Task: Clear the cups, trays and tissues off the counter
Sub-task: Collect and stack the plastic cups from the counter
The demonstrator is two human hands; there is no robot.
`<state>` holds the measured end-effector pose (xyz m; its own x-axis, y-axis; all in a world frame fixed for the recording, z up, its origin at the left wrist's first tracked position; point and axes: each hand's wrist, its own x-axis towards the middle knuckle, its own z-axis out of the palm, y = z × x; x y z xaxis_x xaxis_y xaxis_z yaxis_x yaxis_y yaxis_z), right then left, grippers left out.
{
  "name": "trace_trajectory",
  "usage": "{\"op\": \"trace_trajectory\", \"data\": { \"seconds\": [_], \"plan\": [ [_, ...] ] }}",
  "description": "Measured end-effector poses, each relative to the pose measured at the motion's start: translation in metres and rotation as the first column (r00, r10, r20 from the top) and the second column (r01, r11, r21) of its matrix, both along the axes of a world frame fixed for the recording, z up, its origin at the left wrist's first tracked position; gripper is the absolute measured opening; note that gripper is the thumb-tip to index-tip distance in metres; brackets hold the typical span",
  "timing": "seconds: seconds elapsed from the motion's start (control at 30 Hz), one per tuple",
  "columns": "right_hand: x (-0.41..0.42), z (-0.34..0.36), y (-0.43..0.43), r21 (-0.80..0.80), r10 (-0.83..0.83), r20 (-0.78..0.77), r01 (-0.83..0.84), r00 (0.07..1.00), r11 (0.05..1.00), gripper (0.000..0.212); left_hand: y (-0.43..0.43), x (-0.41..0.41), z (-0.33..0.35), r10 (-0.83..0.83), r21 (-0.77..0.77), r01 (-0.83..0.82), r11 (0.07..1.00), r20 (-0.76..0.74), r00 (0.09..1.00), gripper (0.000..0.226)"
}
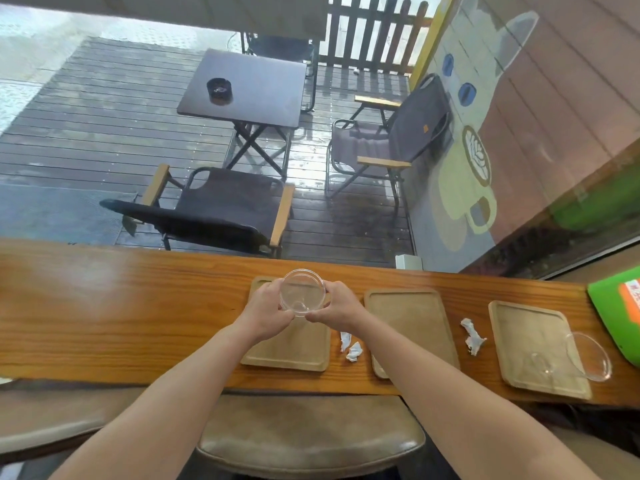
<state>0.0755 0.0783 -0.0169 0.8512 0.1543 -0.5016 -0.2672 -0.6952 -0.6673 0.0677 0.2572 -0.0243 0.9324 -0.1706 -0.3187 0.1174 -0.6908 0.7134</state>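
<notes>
A clear plastic cup (302, 292) is held upright above the left wooden tray (294, 351), with my left hand (265, 308) and my right hand (337, 304) both gripping its sides. A second wooden tray (412, 323) lies in the middle and a third tray (530, 341) to the right. Another clear cup (575, 358) lies on its side across the third tray's right edge. Crumpled tissues (350, 346) sit between the left and middle trays. More tissue (471, 336) lies between the middle and right trays.
The long wooden counter (121, 323) runs against a window onto a deck with chairs and a table. A green object (616, 306) sits at the counter's far right. A padded stool (311, 438) stands below me.
</notes>
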Motion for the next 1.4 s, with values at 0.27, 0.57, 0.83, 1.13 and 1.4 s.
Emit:
{"op": "trace_trajectory", "data": {
  "seconds": [0.27,0.57,0.83,1.13,1.4],
  "plan": [
    [-0.005,-0.013,0.004,0.025,-0.025,-0.030,0.026,0.999,0.999,0.063,-0.004,-0.003,-0.006,0.035,0.031,-0.034,0.999,-0.047,0.998,0.052],
    [-0.005,0.015,-0.032,-0.121,-0.048,-0.018,0.046,0.999,0.992,0.058,-0.011,0.009,0.039,0.020,0.432,-0.028,0.901,0.022,1.000,0.072],
    [-0.017,0.068,-0.113,-0.175,-0.166,0.150,0.191,0.975,0.966,0.030,-0.103,0.029,0.076,-0.221,0.435,0.119,0.893,0.193,0.956,0.027],
    [-0.107,0.069,-0.257,-0.213,-0.435,0.089,0.444,0.896,0.870,0.030,-0.277,-0.001,0.076,-0.620,0.498,0.506,0.704,0.085,0.780,0.020],
    [-0.201,0.052,-0.374,-0.324,-0.651,-0.019,0.611,0.759,0.722,0.025,-0.417,-0.051,0.058,-0.802,0.458,0.693,0.557,0.080,0.592,0.015]
  ]
}}
